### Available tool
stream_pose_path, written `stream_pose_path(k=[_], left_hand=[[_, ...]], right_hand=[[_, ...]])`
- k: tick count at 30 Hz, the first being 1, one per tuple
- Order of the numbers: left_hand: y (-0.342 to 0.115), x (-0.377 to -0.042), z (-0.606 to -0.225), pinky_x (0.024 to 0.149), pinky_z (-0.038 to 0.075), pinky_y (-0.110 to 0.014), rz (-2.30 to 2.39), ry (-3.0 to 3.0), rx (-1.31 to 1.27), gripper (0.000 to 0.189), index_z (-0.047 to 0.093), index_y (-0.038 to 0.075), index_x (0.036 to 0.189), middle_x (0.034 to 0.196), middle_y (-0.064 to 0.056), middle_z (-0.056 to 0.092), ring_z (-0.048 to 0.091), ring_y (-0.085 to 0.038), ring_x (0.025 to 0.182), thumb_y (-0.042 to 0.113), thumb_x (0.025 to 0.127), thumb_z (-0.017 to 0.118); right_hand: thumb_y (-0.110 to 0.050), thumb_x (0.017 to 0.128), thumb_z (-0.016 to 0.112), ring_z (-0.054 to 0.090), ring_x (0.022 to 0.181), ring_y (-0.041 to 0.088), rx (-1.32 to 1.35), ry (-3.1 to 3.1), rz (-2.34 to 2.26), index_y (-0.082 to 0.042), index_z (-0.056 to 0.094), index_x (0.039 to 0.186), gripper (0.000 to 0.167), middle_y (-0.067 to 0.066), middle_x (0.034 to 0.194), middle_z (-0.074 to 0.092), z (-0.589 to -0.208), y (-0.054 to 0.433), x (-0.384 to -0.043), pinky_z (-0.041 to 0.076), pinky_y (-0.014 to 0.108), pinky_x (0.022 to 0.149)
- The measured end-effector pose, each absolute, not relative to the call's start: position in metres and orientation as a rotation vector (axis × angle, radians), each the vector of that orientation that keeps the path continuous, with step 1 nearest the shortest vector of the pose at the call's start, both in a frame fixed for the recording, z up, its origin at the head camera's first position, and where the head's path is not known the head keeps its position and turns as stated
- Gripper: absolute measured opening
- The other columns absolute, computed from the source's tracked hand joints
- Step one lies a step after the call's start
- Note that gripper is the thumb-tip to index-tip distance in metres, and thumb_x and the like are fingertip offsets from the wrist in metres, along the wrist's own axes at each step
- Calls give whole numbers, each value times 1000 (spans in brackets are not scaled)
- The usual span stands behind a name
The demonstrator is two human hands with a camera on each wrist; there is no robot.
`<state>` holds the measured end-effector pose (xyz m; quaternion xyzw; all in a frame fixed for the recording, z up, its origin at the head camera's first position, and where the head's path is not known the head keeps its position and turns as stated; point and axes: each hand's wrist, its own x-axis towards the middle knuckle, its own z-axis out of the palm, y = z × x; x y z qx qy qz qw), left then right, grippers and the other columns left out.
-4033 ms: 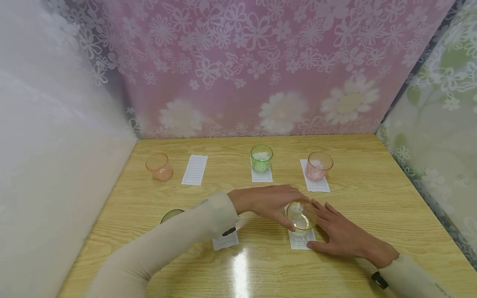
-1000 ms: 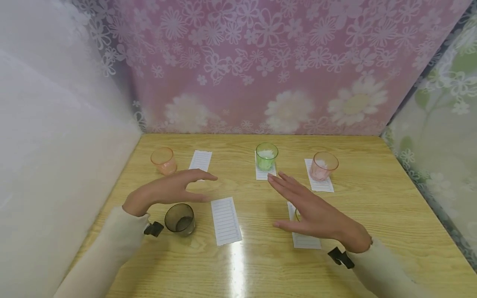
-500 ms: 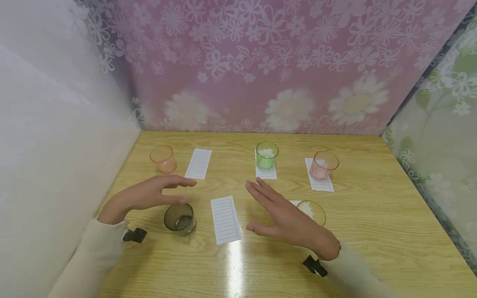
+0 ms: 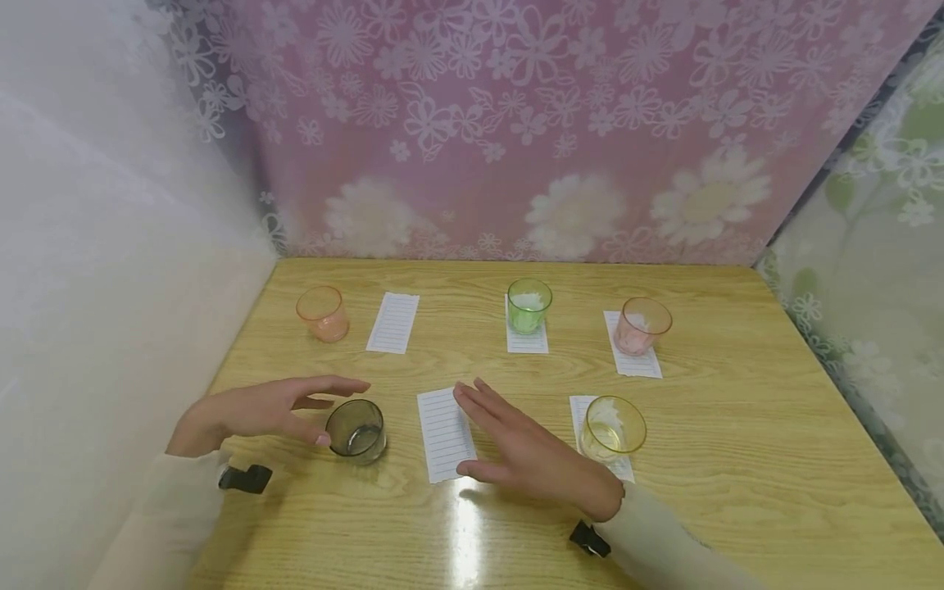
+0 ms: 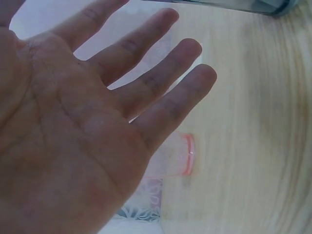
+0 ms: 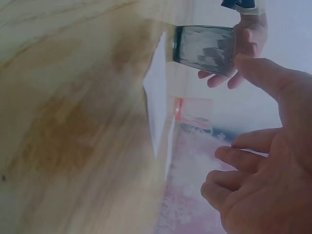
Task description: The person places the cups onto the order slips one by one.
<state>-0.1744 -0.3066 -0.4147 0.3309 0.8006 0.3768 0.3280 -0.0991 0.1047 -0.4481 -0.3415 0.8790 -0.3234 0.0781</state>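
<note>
A dark grey glass cup [image 4: 357, 433] stands upright on the wooden table, left of a lined paper slip [image 4: 446, 434]. My left hand [image 4: 258, 412] is beside the cup's left rim, fingers extended and thumb apart; its palm [image 5: 73, 131] holds nothing. My right hand [image 4: 531, 455] hovers over the right edge of that slip, fingers stretched toward the cup. In the right wrist view the grey cup [image 6: 204, 49] shows in front of the left hand's fingers. Behind my right wrist a yellow glass cup [image 4: 614, 429] with white shredded stuff inside stands on another slip.
At the back left stands an orange cup [image 4: 323, 314] beside a bare slip [image 4: 393, 323]. A green cup [image 4: 528, 307] and a pink cup [image 4: 642, 326], both with white stuff inside, stand on slips at the back. A floral curtain [image 4: 501, 131] hangs behind the table.
Both hands have left the yellow cup, which rests on its slip. My left hand has moved left to the grey cup; my right hand has followed leftward, over the middle slip.
</note>
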Motion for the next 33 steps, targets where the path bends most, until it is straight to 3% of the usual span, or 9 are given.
stream_pose_path(k=[4,7,12,16,27,33], left_hand=[[-310,-173,-422,127,40,-39,1021,2031,910,81,37,21,171,176,-15,36,38,-4,158,17,101,78],[-311,-174,-426,126,38,-31,1058,1984,942,85,34,17,172,177,-20,32,34,8,154,13,100,79],[-308,-175,-433,122,36,-23,1066,1964,972,88,30,18,173,177,-19,30,32,7,156,13,100,80],[-304,-176,-436,123,36,-24,1073,1967,967,85,34,20,171,175,-17,35,35,3,155,14,100,80],[-301,-173,-441,122,35,-21,1123,1969,969,81,40,19,167,168,-11,45,41,2,150,11,98,82],[-300,-171,-444,123,38,-29,1113,2009,948,79,41,21,165,166,-7,46,42,1,150,17,99,82]], right_hand=[[-37,105,76,16,170,34,-1024,2613,-946,-6,26,173,90,12,181,25,-456,99,-103,26,58,134],[-30,106,75,17,169,38,-1036,2611,-924,-2,27,172,86,15,181,25,-459,95,-106,23,57,135],[-15,104,70,18,168,42,-1040,2627,-863,3,28,170,80,19,180,26,-464,92,-112,20,58,136],[-9,101,68,18,168,44,-1045,2622,-828,6,28,170,81,21,180,24,-470,92,-115,19,60,136],[-12,102,72,12,169,44,-1010,2547,-765,6,27,169,83,20,181,20,-480,93,-126,14,62,136],[-16,103,70,15,168,45,-1001,2531,-730,7,32,168,78,21,180,24,-479,93,-129,16,64,135]])
